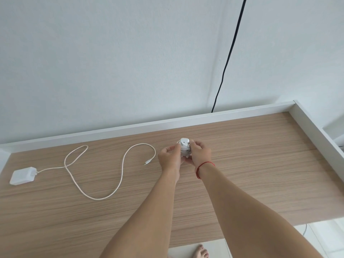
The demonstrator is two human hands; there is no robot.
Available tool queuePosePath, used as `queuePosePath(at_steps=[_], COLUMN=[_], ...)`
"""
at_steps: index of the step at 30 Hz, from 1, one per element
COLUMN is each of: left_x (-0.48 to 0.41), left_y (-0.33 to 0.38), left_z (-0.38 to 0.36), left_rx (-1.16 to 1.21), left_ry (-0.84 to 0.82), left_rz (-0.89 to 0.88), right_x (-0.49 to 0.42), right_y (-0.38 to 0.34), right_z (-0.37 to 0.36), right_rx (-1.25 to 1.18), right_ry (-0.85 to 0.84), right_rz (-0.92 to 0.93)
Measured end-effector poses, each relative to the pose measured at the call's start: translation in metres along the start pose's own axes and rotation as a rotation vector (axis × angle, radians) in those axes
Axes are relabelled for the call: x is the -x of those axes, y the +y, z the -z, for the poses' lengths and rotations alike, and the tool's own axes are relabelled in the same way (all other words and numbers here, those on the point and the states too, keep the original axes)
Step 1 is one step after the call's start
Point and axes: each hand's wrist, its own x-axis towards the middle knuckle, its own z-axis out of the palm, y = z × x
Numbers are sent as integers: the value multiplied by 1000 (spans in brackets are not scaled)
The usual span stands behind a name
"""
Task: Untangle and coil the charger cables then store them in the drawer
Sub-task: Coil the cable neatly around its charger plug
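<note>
Toward the back of the wooden desk [260, 155], just short of its white raised rim [167, 121], both hands meet around a small white charger [185, 146] that has its cable wound tightly about its body. The left hand [170, 159] pinches the bundle from its left side with curled fingers, and the right hand [200, 153] closes on it from the right, its fingertips curled over the top edge. The charger sits between the two grips, held a little above the wood, with its rounded top end poking out above the fingers and the wound turns showing in the gap between the hands. A red string [204, 164] circles the right wrist. Well to the left lies a second charger: a square adapter [23, 175] flat on the desk near the left edge, its loose cable [121, 174] snaking across the wood in open loops, and its connector [148, 162] resting just beside the left hand without touching it. A black cord [230, 53] runs down the wall [93, 62] behind the rim. A bare foot [201, 253] shows on the floor below the desk's near edge.
</note>
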Motion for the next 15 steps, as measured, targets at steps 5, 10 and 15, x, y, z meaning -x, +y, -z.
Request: queuePosePath(at_steps=[5, 10, 15], left_x=[-1, 2, -4], left_y=[-1, 9, 12], left_z=[0, -7, -10], left_rx=[-13, -106, -256], left_ry=[69, 34, -7], left_rz=[-38, -118, -173], right_x=[1, -8, -5], right_y=[0, -9, -11], right_z=[0, 6, 11], right_rx=[116, 269, 208], right_ry=[-52, -69, -93], right_rz=[3, -1, -13])
